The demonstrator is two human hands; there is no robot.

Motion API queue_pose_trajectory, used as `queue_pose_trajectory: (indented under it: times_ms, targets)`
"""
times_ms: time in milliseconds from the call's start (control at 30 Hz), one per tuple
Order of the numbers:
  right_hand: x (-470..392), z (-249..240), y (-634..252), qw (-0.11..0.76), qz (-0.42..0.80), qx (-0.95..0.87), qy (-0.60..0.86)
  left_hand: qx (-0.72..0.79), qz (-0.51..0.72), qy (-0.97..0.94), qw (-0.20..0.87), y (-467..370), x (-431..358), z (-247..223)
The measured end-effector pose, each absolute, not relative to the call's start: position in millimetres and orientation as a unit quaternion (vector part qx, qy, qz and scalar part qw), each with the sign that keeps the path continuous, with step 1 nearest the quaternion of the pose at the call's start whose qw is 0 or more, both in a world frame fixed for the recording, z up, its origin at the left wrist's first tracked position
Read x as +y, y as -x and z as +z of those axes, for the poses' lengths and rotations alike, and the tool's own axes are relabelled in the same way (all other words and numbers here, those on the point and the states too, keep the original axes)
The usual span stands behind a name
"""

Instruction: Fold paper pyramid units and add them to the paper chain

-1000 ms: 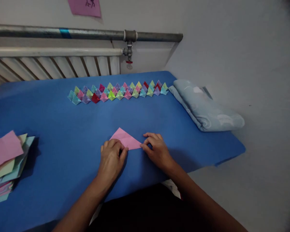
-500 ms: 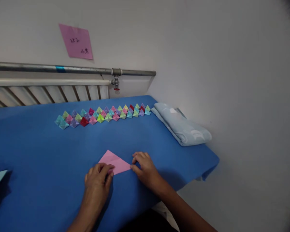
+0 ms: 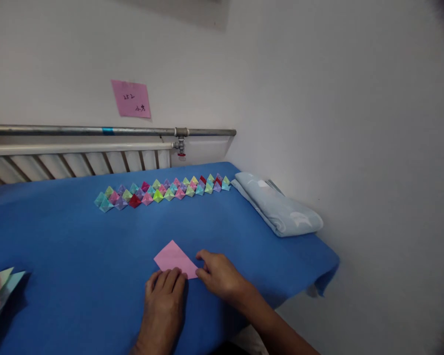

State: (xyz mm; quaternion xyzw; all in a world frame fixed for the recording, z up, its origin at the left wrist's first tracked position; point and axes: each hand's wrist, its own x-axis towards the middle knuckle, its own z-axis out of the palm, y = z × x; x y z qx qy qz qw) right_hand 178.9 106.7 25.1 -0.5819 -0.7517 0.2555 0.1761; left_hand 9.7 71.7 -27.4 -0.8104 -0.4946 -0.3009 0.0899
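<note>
A pink sheet of origami paper [image 3: 175,256] lies on the blue cloth in front of me, its lower edge straight like a fold. My left hand [image 3: 166,291] presses on that lower edge with its fingers bent and close together, covering part of the paper. At the right corner is my right hand [image 3: 220,276], its thumb touching the paper and its index finger curled just above. The underside of the paper is hidden.
Rows of small folded paper pieces [image 3: 158,196] in several colours stand across the back of the blue cloth [image 3: 89,256]. A folded light-blue blanket [image 3: 281,207] lies at the right by the wall. More paper sheets [image 3: 7,286] sit at the left edge. Behind are a radiator [image 3: 77,162] and pipe [image 3: 140,131].
My left hand has gone from pinching the paper's left part to pressing its lower edge. The right hand stays at the right corner. The view has tilted up and shifted left.
</note>
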Motion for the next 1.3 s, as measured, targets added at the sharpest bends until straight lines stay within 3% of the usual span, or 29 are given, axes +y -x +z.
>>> queue_pose_trajectory:
  times_ms: [233, 433, 767, 900, 1033, 1167, 1300]
  targets:
    - [110, 20, -179, 0.192, 0.41, -0.668, 0.591, -0.493, -0.331, 0.803, 0.056, -10, 72, -24]
    - [105, 22, -174, 0.248, 0.529, -0.575, 0.572, -0.513, -0.286, 0.809, 0.031, -13, 67, -10]
    - [88, 23, -169, 0.328, 0.584, -0.534, 0.516, -0.498, -0.301, 0.812, 0.04, -5, 66, -10]
    - [85, 33, -177, 0.404, 0.382, -0.637, 0.534, -0.513, -0.374, 0.769, -0.08, 9, 69, 3]
    - [81, 50, -177, 0.37, 0.215, -0.776, 0.463, -0.503, -0.363, 0.721, -0.307, 21, 71, 33]
    - [77, 61, -168, 0.317, 0.306, -0.77, 0.46, -0.457, -0.334, 0.659, -0.495, 24, 76, 50]
    - [82, 52, -161, 0.318, 0.486, -0.65, 0.49, -0.443, -0.334, 0.608, -0.567, 22, 85, 41]
